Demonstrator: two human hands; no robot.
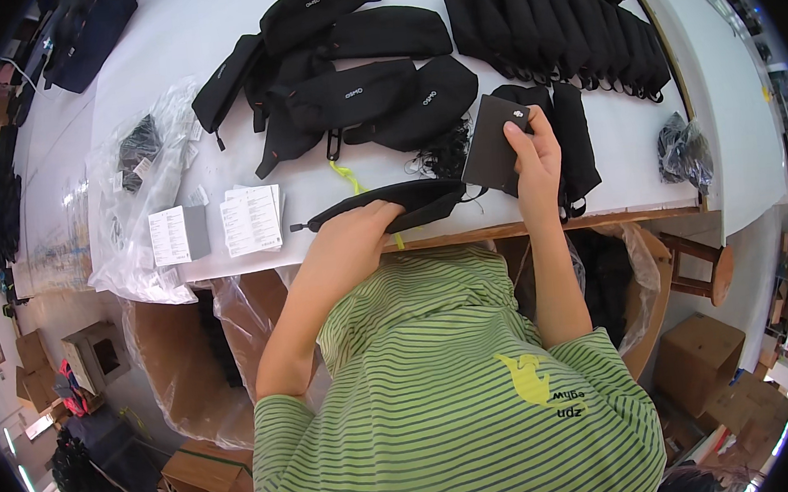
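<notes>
Near the front edge of the table, a black zippered pouch (433,208) lies in front of me. My left hand (361,235) grips its near side, with the fingertips hidden at its opening. Raised to the right of it, my right hand (536,147) pinches a flat dark grey card (492,150) between thumb and fingers. A small pale mark shows at the card's top corner. Behind the pouch lies a yellow-green cord (348,177) with a black clip. Just beyond is a loose pile of black pouches (354,92).
Rows of black pouches (562,29) stand at the far right. Two stacks of white printed cards (253,218) (177,235) and a clear plastic bag (119,221) lie on the left. Plastic-lined cardboard boxes (177,365) stand below the white table (156,43), with a wooden stool (720,274) at right.
</notes>
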